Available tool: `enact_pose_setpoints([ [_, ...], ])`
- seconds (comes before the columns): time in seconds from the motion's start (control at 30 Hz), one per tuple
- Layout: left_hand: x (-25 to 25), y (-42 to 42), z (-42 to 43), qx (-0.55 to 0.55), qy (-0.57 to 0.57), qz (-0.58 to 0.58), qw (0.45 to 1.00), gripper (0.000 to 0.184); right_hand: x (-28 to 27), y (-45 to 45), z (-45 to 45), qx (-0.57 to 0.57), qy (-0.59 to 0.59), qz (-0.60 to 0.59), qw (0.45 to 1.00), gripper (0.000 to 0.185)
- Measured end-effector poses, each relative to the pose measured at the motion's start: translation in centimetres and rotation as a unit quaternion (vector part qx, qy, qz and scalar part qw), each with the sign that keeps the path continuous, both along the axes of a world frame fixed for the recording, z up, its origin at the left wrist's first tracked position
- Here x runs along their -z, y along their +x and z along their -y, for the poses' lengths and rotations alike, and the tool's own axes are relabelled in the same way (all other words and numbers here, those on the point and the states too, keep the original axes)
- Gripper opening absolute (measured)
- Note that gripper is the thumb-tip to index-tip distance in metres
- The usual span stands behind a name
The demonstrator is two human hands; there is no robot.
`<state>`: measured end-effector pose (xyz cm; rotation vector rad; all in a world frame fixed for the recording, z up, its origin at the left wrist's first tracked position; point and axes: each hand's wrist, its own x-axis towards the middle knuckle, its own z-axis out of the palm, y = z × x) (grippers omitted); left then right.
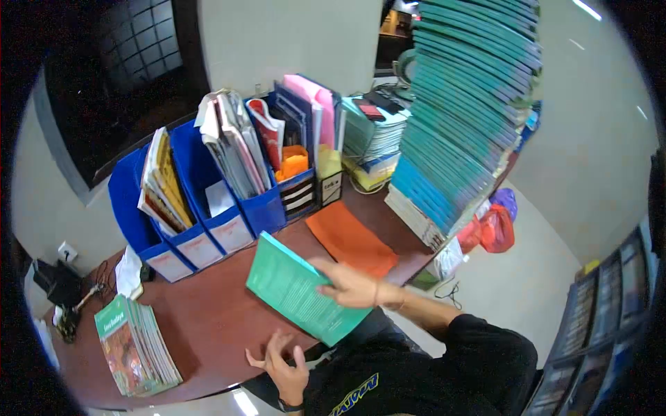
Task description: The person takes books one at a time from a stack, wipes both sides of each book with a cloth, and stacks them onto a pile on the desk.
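A green book (295,291) is tilted over the front of the brown desk (215,305), its printed cover facing up. My right hand (352,286) grips it along its upper right edge. Below the book, at the desk's front edge, my left hand (283,364) has its fingers apart and curved, holding nothing. To the left lies a stack of green-covered books (135,347) with a picture on the top cover. A very tall stack of green books (465,118) stands at the right end of the desk.
Blue file holders (260,211) with papers line the back of the desk. An orange sheet (350,239) lies behind the held book. Papers with a phone on top (371,111) stand beside the tall stack. Plastic bags (496,229) and a bookshelf (590,326) are at right.
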<state>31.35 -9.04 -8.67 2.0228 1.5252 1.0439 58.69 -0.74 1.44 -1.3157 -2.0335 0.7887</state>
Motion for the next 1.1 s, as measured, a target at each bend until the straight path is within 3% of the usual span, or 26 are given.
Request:
enact_pose_setpoints([
  [0.03,-0.1,-0.1,-0.5,-0.001,-0.012,-0.005,1.0,0.057,-4.0,1.0,0.6,-0.033,0.01,-0.027,0.999,0.052],
  [0.07,-0.2,-0.1,-1.0,-0.002,-0.025,-0.01,1.0,0.056,-8.2,1.9,1.6,0.007,-0.015,-0.026,1.0,0.05],
  [0.1,-0.2,-0.1,-1.7,0.006,0.006,-0.022,1.0,0.053,-10.2,3.5,2.0,0.001,0.123,-0.059,0.991,0.05],
  [0.2,0.2,0.7,-4.1,0.016,0.103,-0.049,0.993,0.046,-19.3,7.0,5.6,0.175,0.347,-0.025,0.921,0.055],
  [0.3,0.2,1.7,-4.9,0.033,0.109,-0.044,0.993,0.045,-27.4,8.5,8.4,0.34,0.617,0.047,0.708,0.058],
  [0.37,0.4,2.4,-5.0,0.054,0.109,-0.046,0.991,0.044,-33.8,10.6,9.1,0.426,0.713,0.102,0.548,0.061],
  [0.4,0.6,2.8,-5.1,0.055,0.11,-0.044,0.991,0.044,-37.4,12.0,8.9,0.467,0.714,0.139,0.503,0.062],
  [0.43,1.0,3.2,-5.0,0.069,0.1,-0.033,0.992,0.043,-41.6,15.4,8.8,0.494,0.719,0.279,0.401,0.071],
  [0.47,1.4,3.7,-4.9,0.082,0.09,-0.022,0.992,0.042,-46.2,19.2,7.6,0.493,0.721,0.279,0.399,0.071],
  [0.5,1.7,4.0,-4.7,0.094,0.079,-0.012,0.992,0.041,-50.4,21.8,6.0,0.634,0.487,0.478,0.365,0.059],
  [0.6,1.7,4.3,-3.9,0.109,0.072,-0.011,0.991,0.04,-55.9,27.0,1.4,0.598,0.338,0.562,0.46,0.058],
  [0.73,0.9,4.0,-2.5,0.124,0.083,-0.036,0.988,0.04,-55.7,29.3,-2.7,0.541,0.251,0.575,0.56,0.057],
  [0.87,1.2,2.8,-1.3,0.104,0.12,-0.076,0.984,0.041,-55.3,30.1,-4.4,0.515,0.228,0.569,0.599,0.056],
  [1.1,-0.7,1.2,-0.9,0.088,0.104,-0.042,0.99,0.043,-55.2,30.3,-5.4,0.493,0.222,0.559,0.629,0.057],
])
